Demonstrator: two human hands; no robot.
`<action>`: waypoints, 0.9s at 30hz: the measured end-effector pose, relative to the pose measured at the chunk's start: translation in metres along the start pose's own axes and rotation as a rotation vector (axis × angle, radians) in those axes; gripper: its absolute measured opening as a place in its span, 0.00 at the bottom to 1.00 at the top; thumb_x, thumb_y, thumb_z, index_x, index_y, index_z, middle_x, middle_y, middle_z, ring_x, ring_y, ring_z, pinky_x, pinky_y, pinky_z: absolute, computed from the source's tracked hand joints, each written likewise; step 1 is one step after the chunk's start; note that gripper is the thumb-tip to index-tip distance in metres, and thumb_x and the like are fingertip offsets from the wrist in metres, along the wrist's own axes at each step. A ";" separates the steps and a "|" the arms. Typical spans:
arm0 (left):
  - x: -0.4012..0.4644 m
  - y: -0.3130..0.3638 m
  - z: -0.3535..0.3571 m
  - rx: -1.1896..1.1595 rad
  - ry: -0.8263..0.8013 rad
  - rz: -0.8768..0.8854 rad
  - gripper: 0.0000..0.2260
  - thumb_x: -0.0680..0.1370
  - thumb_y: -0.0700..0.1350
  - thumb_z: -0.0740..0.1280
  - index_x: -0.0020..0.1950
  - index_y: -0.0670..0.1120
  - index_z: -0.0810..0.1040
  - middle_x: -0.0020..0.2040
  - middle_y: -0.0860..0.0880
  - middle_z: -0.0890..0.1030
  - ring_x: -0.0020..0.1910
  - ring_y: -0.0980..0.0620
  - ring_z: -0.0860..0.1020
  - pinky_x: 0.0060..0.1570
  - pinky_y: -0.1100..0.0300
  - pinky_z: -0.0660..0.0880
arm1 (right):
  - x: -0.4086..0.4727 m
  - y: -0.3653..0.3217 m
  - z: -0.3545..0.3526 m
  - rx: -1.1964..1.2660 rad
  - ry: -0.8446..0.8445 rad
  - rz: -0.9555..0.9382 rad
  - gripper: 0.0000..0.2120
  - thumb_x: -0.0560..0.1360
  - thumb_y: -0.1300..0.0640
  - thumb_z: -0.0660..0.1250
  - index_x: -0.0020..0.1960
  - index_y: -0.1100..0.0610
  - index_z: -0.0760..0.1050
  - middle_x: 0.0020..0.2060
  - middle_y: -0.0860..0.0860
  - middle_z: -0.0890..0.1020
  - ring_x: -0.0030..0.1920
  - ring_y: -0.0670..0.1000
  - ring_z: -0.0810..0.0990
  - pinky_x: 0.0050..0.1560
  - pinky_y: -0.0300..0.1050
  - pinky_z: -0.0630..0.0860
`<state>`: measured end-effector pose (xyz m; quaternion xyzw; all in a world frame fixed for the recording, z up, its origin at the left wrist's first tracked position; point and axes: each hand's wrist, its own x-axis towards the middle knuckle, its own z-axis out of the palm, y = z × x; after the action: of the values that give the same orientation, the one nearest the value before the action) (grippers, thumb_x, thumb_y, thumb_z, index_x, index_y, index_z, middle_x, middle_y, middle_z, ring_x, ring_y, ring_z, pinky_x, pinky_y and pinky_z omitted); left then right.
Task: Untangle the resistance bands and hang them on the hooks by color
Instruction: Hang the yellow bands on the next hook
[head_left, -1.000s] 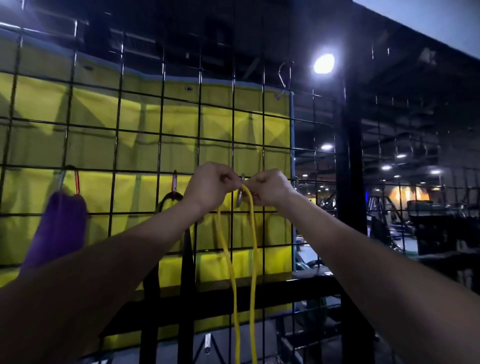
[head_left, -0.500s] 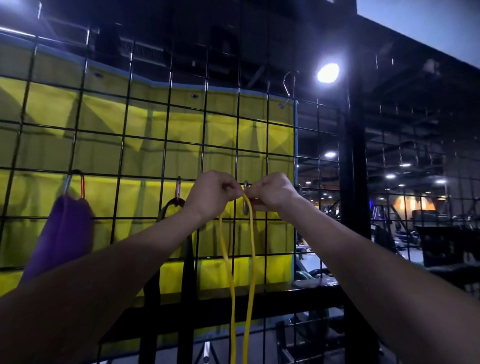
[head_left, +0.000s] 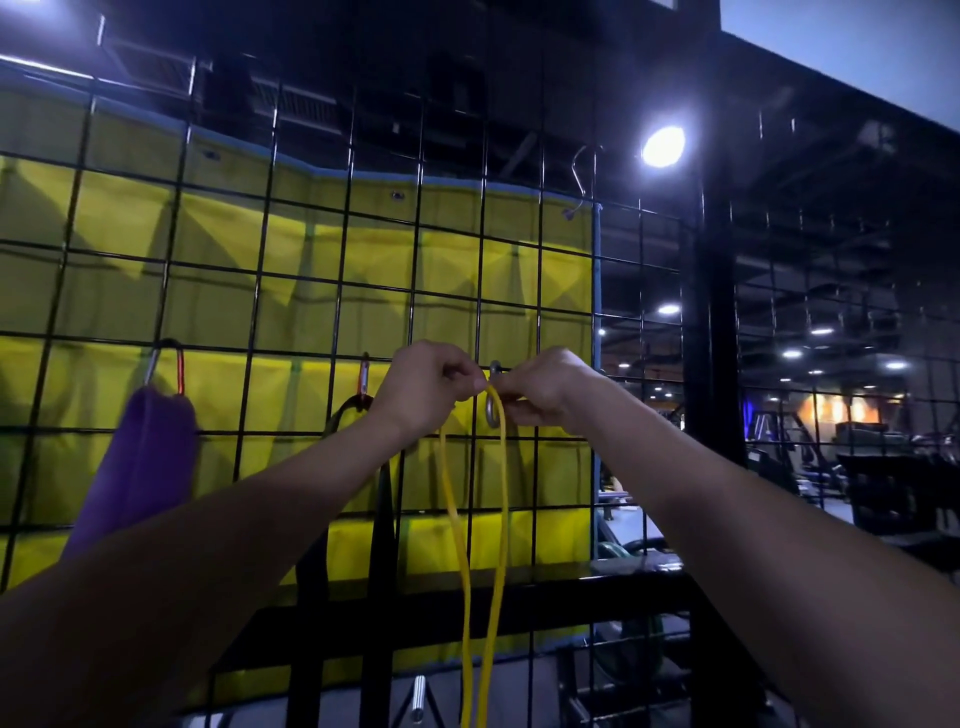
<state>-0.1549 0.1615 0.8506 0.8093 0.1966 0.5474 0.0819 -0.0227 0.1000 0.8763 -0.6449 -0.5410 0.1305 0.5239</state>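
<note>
Head view: a black wire grid panel (head_left: 291, 270) stands in a dim gym, a yellow padded mat (head_left: 363, 291) behind it and a bright ceiling lamp (head_left: 663, 146) above right; exercise machines show faintly beyond. The left hand (head_left: 426, 387) and right hand (head_left: 545, 389) meet at a grey metal hook (head_left: 492, 400) on the grid, both pinching the top of the yellow band (head_left: 467, 545), whose two strands hang straight down. To the left, a black band (head_left: 382, 519) hangs from an orange clip (head_left: 363, 376), and a purple band (head_left: 137, 467) from another clip (head_left: 179, 369).
</note>
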 end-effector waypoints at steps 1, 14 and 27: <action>0.000 0.000 0.000 -0.003 -0.003 -0.003 0.03 0.74 0.40 0.70 0.45 0.43 0.82 0.40 0.49 0.80 0.39 0.57 0.77 0.40 0.69 0.72 | -0.001 0.000 0.000 -0.008 -0.009 -0.006 0.08 0.72 0.58 0.71 0.47 0.62 0.78 0.38 0.59 0.80 0.36 0.53 0.77 0.39 0.44 0.76; -0.002 0.000 0.001 0.061 -0.018 0.040 0.04 0.74 0.40 0.69 0.46 0.42 0.82 0.41 0.47 0.82 0.42 0.53 0.79 0.43 0.64 0.74 | 0.000 0.012 0.004 0.108 0.028 -0.132 0.11 0.71 0.59 0.72 0.45 0.68 0.79 0.43 0.67 0.82 0.38 0.56 0.79 0.50 0.54 0.80; 0.005 0.007 -0.008 0.421 -0.143 0.289 0.09 0.77 0.42 0.66 0.55 0.44 0.82 0.43 0.51 0.70 0.42 0.54 0.72 0.41 0.63 0.65 | 0.001 0.009 -0.001 0.075 0.024 -0.144 0.09 0.70 0.58 0.73 0.36 0.64 0.78 0.40 0.63 0.82 0.38 0.54 0.79 0.53 0.54 0.78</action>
<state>-0.1590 0.1565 0.8607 0.8650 0.1820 0.4417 -0.1536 -0.0165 0.1018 0.8702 -0.5858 -0.5743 0.1052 0.5622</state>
